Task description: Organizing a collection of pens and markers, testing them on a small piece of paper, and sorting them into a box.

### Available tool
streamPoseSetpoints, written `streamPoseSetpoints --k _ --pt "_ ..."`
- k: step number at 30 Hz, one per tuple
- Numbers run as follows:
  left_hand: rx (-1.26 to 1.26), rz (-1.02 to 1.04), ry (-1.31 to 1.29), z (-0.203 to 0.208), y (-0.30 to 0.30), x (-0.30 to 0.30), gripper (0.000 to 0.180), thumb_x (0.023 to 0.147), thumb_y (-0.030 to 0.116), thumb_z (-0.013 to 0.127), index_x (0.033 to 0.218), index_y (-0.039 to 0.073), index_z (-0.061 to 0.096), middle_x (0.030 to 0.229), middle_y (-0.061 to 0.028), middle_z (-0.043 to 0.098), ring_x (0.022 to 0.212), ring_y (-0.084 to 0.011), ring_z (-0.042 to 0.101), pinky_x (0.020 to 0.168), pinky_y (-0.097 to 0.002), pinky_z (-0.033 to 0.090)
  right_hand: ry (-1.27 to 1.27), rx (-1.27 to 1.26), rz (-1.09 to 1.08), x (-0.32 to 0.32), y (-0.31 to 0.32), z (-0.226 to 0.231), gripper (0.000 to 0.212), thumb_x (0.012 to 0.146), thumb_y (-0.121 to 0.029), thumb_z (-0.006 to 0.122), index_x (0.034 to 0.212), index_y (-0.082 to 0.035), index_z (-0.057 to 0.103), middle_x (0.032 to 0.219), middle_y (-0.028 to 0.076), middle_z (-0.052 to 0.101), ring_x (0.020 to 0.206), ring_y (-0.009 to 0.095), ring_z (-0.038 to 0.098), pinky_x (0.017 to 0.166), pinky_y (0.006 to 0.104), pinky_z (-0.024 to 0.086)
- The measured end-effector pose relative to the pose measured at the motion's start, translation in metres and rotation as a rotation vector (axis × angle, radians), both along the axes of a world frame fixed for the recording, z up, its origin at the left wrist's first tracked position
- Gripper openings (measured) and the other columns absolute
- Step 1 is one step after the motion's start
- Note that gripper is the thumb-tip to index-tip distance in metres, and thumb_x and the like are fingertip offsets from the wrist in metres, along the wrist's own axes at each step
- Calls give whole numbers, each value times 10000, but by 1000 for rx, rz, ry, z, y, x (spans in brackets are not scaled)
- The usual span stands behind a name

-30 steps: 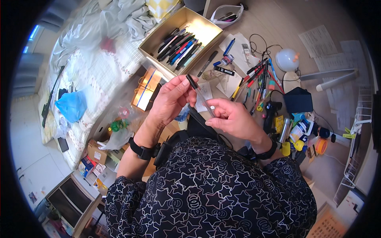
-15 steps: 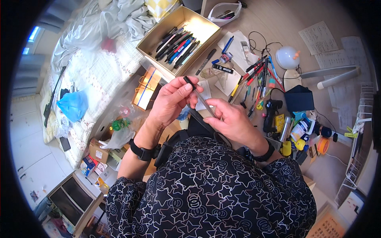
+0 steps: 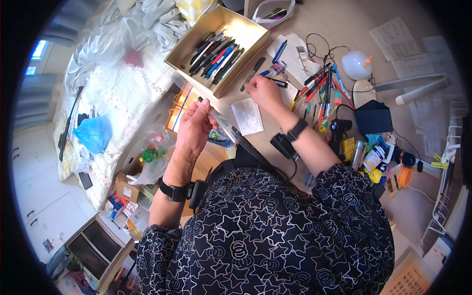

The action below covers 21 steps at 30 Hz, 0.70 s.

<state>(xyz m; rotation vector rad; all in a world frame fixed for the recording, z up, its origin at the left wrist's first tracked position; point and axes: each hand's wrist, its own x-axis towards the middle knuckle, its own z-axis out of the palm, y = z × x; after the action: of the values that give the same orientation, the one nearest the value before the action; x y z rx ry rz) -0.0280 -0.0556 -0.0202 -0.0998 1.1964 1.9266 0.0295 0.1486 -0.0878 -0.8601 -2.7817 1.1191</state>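
1. A slim pen (image 3: 225, 124), clear-barrelled with a black end, slants across the left hand.
2. The left hand (image 3: 193, 129) pinches it, fingers curled.
3. The right hand (image 3: 265, 93) bunches its fingers near a black marker (image 3: 281, 83); I can't tell whether it holds anything.
4. Beyond, a box (image 3: 249, 33) contains pens (image 3: 216, 58).

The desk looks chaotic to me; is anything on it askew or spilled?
The loose pens look untidy: they lie crisscrossed in a heap, while the boxed pens in the gold box lie roughly side by side. No spill stands out.
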Motion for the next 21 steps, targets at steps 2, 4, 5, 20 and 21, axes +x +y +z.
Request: streamPoseSetpoints --k 2,4,5,20,21 --pt "-22 19 -22 0 -3 2 191 876 208 552 772 53 511 643 -39 549 520 -121 526 522 -236 444 -218 87 18 -19 1 7 333 814 -344 534 853 -29 636 830 206 629 826 354 610 704 427 485" --pt "-59 39 -51 -2 -5 4 162 883 209 540 797 75 511 602 -1 532 502 -98 531 473 -238 439 -255 116 28 -27 5 3 347 816 -351 525 856 -27 644 853 211 628 853 353 606 731 426 483" --pt "-61 48 -53 -1 -6 5 162 883 209 540 797 75 511 602 -1 532 502 -98 531 473 -238 439 -292 149 30 -31 7 2 362 819 -357 515 858 -25 652 875 216 627 879 352 602 757 426 480" --pt "-97 96 -42 9 -10 12 215 826 186 628 744 81 459 630 -25 525 517 -109 529 465 -223 427 -208 -1037 439 31 -39 87 319 877 -339 526 890 -25 577 569 25 562 422 35 467 379 160 330" --pt "-91 94 -40 10 -9 12 215 826 186 628 744 81 459 630 -25 525 517 -109 529 465 -223 427 -170 -1056 479 37 -46 92 289 872 -299 550 896 -11 563 569 32 561 421 44 472 368 169 339"
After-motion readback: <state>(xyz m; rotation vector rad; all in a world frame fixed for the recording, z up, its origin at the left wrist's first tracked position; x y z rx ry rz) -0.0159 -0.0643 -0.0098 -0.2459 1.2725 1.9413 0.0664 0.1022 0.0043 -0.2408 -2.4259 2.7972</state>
